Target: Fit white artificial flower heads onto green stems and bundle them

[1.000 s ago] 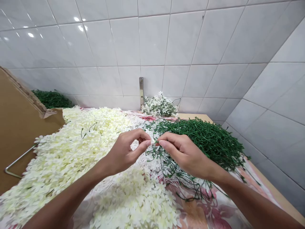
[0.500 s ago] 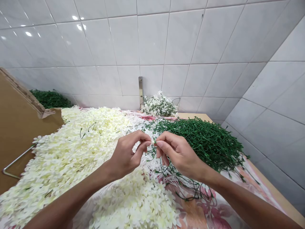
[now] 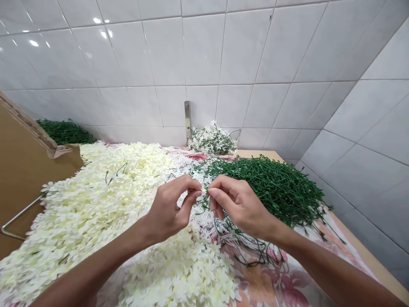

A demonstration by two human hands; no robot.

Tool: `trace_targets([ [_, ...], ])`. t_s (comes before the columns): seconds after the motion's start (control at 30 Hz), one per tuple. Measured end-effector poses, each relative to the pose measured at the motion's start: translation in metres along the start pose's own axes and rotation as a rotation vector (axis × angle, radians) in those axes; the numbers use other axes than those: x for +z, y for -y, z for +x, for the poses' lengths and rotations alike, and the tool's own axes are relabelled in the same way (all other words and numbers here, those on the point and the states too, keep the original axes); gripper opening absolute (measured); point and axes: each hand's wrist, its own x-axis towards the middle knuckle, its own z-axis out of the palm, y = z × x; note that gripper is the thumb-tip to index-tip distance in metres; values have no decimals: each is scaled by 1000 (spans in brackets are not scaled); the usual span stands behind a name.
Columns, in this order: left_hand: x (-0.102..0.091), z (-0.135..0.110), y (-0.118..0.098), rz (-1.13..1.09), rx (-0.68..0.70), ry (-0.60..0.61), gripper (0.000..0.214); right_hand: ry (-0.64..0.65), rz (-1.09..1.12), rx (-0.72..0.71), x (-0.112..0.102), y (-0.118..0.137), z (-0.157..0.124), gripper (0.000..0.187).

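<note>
My left hand (image 3: 174,202) is pinched closed, with a small white artificial flower (image 3: 203,189) at its fingertips. Close against it, my right hand (image 3: 238,202) pinches a green plastic stem (image 3: 206,191) between thumb and forefinger. Most of both pieces is hidden by the fingers. Below and behind the hands lie loose thin white pieces (image 3: 204,221). A wide heap of cream-white artificial flowers (image 3: 105,213) spreads on the left, and a smaller flower pile (image 3: 182,273) sits in front. To the right is a thick bundle of green stems (image 3: 277,187).
A cluster of assembled white flowers (image 3: 212,138) rests against the tiled wall (image 3: 204,55), beside a metal bracket (image 3: 187,117). At left stand a cardboard box (image 3: 28,170) and a bent metal rod (image 3: 19,213). More green stems (image 3: 65,131) lie behind the box. Floral cloth (image 3: 287,277) covers the table.
The hands hold nearly the same pose, fingertips still together; a bit more of the green tip shows between them. The whole view has shifted slightly.
</note>
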Motion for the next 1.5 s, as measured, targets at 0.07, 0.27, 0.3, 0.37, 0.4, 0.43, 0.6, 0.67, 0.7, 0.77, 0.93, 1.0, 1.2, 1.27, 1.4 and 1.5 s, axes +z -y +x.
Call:
trace_targets([
  [0.07,-1,0,0,-3,4,-3,12,6,1,6,0,1,0,22],
  [0.27,3,0,4,-93,-91,36,11,19,27,25,2,-1,0,23],
  [0.3,4,0,5,-98,-99,41,11,20,19,22,3,-1,0,23],
  [0.37,4,0,6,-85,-93,35,11,5,-2,16,5,0,0,23],
  [0.4,3,0,6,-73,-88,29,11,-11,-8,15,6,0,0,23],
  [0.43,3,1,5,-63,-85,22,11,-28,-6,17,6,1,0,23],
  [0.6,-6,3,0,-32,-79,6,11,-37,68,60,2,4,1,25],
  [0.67,-9,5,0,-26,-86,-4,10,-27,113,82,-2,5,1,22],
  [0.7,-11,5,0,-25,-92,-9,9,-26,144,92,-3,5,2,20],
  [0.77,-13,7,1,-28,-105,-7,8,-34,196,101,-5,5,2,16],
  [0.93,-15,8,3,-17,-100,54,6,10,141,126,-6,7,1,17],
  [1.0,-15,7,3,-15,-97,83,6,17,80,122,-8,9,0,20],
  [1.2,-14,7,5,-24,-125,108,6,119,-17,159,-13,14,1,27],
  [1.27,-15,8,4,-54,-159,144,7,162,-54,157,-14,16,2,28],
  [1.4,-21,11,1,-104,-257,288,14,179,-140,80,-16,17,2,28],
  [1.5,-25,13,0,-66,-242,390,24,183,-200,46,-16,17,2,29],
])
